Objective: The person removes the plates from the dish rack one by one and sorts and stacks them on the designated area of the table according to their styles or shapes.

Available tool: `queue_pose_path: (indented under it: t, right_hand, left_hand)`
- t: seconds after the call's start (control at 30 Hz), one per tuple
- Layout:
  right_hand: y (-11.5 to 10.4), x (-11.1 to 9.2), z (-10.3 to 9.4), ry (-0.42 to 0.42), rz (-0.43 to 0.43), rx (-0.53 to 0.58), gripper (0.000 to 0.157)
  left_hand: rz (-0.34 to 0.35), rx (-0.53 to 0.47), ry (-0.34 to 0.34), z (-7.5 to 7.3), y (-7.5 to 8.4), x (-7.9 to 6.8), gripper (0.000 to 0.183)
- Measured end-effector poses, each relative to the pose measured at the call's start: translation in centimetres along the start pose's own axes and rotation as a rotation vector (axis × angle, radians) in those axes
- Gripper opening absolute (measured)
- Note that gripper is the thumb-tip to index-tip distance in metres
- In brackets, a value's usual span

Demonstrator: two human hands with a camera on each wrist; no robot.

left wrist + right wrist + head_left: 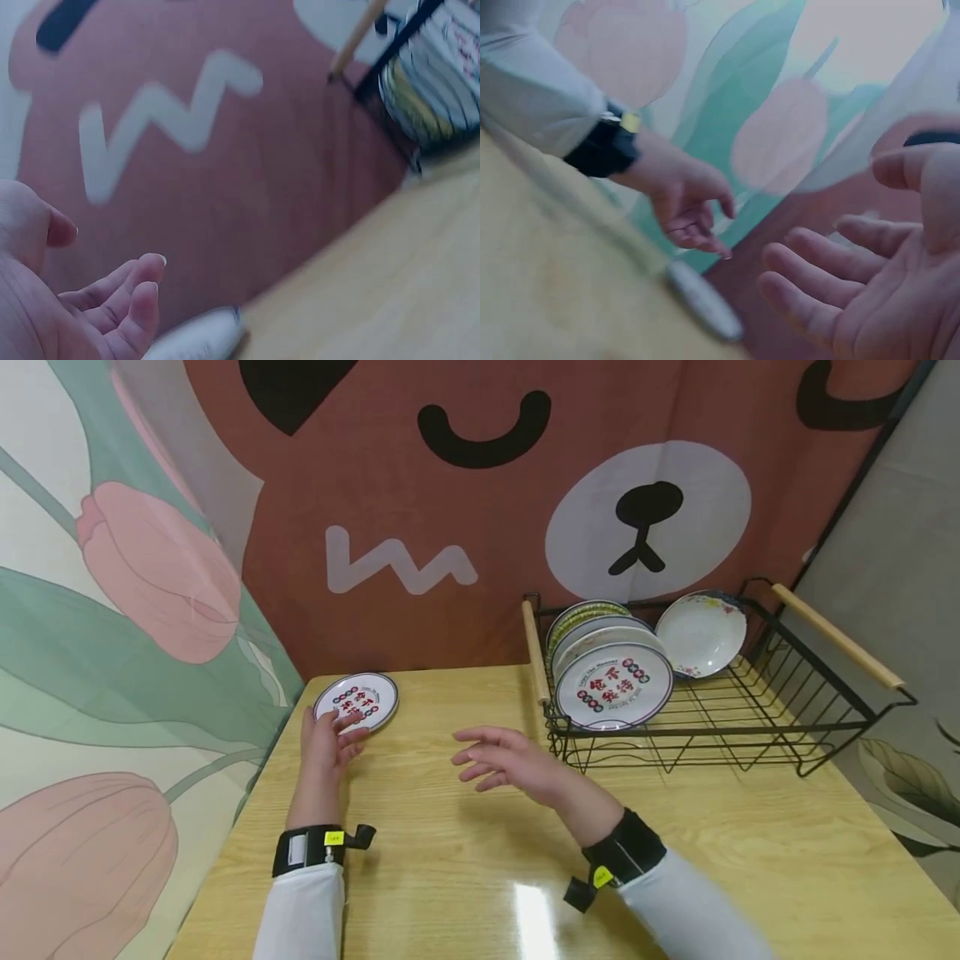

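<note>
A white plate with a dark rim and red lettering (367, 693) lies at the table's back left corner. In the head view my left hand (330, 745) overlaps its near edge, fingers loosely bent and holding nothing. The left wrist view shows the same plate (201, 337) just past the fingertips. My right hand (510, 762) hovers over the middle of the table, palm turned inward, fingers relaxed and spread. It is nearest to the black wire rack (720, 731), where several plates lean in a row. The front one, a red-lettered plate (615, 687), faces me.
A white bowl with a flowered rim (702, 635) leans at the back of the rack. Wooden handles (836, 635) top the rack's two sides. Behind the wooden table (435, 893) hangs a brown bear-print cloth (390, 627); a flower-print cloth (45, 710) borders the left.
</note>
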State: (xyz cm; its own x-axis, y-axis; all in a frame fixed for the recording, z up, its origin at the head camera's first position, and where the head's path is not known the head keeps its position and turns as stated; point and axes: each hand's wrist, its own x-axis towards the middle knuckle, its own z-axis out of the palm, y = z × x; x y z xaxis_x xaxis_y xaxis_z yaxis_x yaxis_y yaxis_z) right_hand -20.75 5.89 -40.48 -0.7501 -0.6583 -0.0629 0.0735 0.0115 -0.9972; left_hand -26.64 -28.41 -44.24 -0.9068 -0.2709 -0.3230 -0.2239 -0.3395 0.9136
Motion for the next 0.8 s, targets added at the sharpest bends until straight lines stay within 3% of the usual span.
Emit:
queue_pose_path:
  t: [0.2,0.33,0.6,0.8]
  right_hand:
    - [-6.7,-2.1,-2.0,-0.128,-0.191,-0.239,0.045]
    - [-10.2,-2.8,-4.2,-0.143,-0.233,-0.425,0.044]
    - [-14.7,-2.8,-10.6,-0.028,-0.15,-0.838,0.04]
    - [-15.5,-3.7,-15.1,0.081,-0.036,-1.043,0.04]
  left_hand:
    - [0.194,-0.075,-0.122,2.8,2.5,-3.7,0.063]
    - [0.271,-0.092,-0.206,4.8,3.5,-6.7,0.06]
    - [0.388,-0.001,-0.399,8.5,3.0,-11.7,0.056]
    - [0.368,0.017,-0.517,10.4,1.4,-13.6,0.054]
